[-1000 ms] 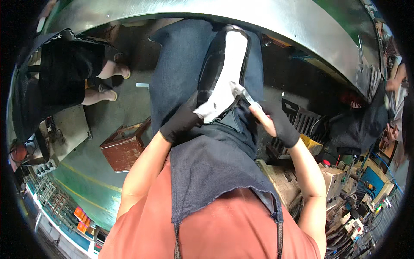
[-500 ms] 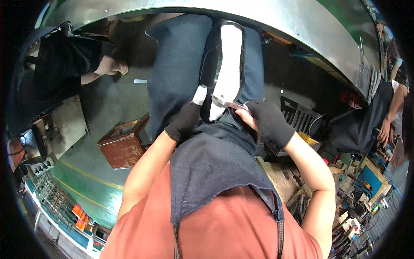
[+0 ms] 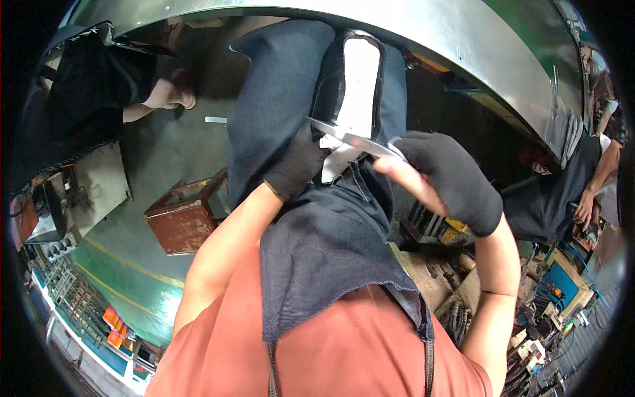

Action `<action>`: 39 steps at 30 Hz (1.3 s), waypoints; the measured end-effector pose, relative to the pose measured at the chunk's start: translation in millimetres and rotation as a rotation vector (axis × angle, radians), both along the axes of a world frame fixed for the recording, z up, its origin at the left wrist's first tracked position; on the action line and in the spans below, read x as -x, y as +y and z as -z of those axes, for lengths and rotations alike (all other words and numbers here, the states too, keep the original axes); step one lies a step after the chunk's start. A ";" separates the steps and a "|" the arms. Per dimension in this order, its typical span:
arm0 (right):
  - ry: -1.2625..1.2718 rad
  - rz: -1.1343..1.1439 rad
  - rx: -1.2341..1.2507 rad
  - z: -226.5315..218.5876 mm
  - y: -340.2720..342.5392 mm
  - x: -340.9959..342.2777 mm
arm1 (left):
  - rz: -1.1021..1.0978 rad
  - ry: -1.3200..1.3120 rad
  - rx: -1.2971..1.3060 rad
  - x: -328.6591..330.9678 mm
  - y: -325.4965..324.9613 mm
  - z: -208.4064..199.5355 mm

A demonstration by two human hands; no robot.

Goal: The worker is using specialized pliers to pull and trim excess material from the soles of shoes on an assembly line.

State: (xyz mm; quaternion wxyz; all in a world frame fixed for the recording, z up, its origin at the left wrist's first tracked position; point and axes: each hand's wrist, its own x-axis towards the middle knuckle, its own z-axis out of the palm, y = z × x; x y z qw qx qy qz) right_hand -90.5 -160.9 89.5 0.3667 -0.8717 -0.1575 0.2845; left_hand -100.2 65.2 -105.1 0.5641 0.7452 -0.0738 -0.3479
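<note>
A black shoe [image 3: 327,99] with a white sole-shaped piece [image 3: 360,79] facing up lies lengthwise between my thighs. My left hand [image 3: 299,165], in a black glove, is closed on the shoe's near left side. A small white bit shows at its fingertips, too blurred to name. My right hand [image 3: 446,175], gloved with bare fingertips showing, is closed round metal scissors [image 3: 354,140]. Their silver blade crosses above the white piece and points left, past my left hand's fingers. A dark apron [image 3: 324,264] covers my lap.
A curved metal bench [image 3: 397,26] runs along the far side. A brown wooden stool [image 3: 182,218] stands at left on the green floor. Co-workers' dark aprons show at left [image 3: 79,106] and right [image 3: 549,192]. Cluttered tools and a wooden board [image 3: 423,271] lie at right.
My right hand has moved right and nearer, turning the scissors so the blade points up-left. My left hand has shifted right and slightly nearer along the shoe.
</note>
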 end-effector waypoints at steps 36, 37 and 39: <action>0.036 0.120 0.162 112.4 -24.6 64.7 | -0.077 -0.426 -0.083 15.8 37.7 -47.9; 0.049 0.162 0.138 100.1 -35.7 71.3 | -0.017 -0.497 -0.109 2.9 57.3 -69.1; 0.080 0.226 0.139 69.8 -54.4 97.1 | 0.075 -0.565 -0.144 -23.7 101.5 -133.8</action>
